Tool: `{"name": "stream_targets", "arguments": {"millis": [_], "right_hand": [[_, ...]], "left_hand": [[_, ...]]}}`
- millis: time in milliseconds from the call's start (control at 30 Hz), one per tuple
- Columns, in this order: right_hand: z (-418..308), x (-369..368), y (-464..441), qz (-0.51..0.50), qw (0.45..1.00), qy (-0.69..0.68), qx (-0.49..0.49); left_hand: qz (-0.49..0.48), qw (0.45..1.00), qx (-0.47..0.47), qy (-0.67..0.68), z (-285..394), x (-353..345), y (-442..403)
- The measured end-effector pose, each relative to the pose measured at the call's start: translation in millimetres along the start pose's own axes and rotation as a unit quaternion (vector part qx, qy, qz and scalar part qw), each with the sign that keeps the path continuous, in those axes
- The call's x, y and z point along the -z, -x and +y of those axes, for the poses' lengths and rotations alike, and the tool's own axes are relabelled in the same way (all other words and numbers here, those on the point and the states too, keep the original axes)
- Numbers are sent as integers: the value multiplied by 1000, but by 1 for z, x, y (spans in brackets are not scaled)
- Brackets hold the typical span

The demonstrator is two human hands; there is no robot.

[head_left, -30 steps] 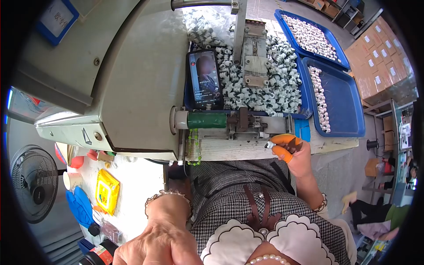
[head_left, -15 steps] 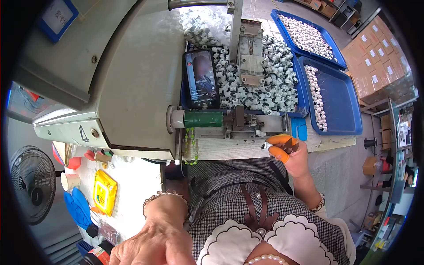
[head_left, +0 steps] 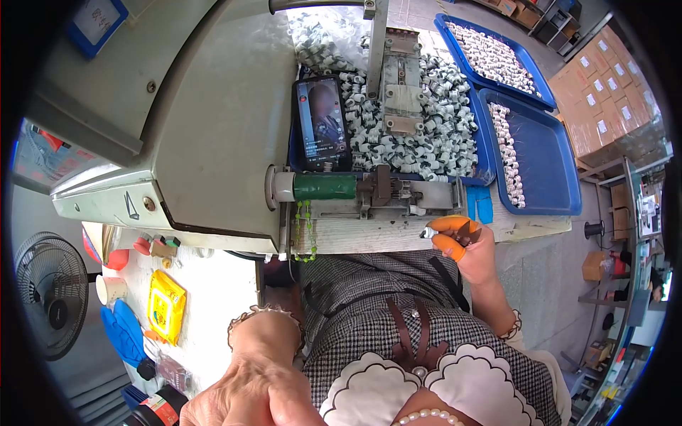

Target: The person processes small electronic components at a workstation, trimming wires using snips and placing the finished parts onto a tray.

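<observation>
A pale machine housing stands left of a blue tray heaped with white fittings. The person's left hand is low in view, its fingers cut off by the lower edge, so one cannot tell whether they are spread or pressed together. The right hand is at the bench's front edge, its orange finger covers drawn together, pinching one small white-and-dark fitting that juts leftward from the tips.
</observation>
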State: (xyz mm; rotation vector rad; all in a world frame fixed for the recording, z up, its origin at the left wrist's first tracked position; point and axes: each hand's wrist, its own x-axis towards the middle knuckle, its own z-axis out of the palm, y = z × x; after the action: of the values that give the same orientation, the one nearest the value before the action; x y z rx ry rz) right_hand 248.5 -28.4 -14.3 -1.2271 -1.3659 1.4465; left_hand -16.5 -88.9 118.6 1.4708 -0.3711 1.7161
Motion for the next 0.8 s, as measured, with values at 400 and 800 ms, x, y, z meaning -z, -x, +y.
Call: {"name": "stream_targets", "arguments": {"millis": [400,800], "right_hand": [[1,1,-1,0,1000,8,11],[0,1,-3,3,1000,12,-8]], "left_hand": [[20,1000,10,-9,-2,-3,-8],[-24,995,58,73,3,13,3]]}}
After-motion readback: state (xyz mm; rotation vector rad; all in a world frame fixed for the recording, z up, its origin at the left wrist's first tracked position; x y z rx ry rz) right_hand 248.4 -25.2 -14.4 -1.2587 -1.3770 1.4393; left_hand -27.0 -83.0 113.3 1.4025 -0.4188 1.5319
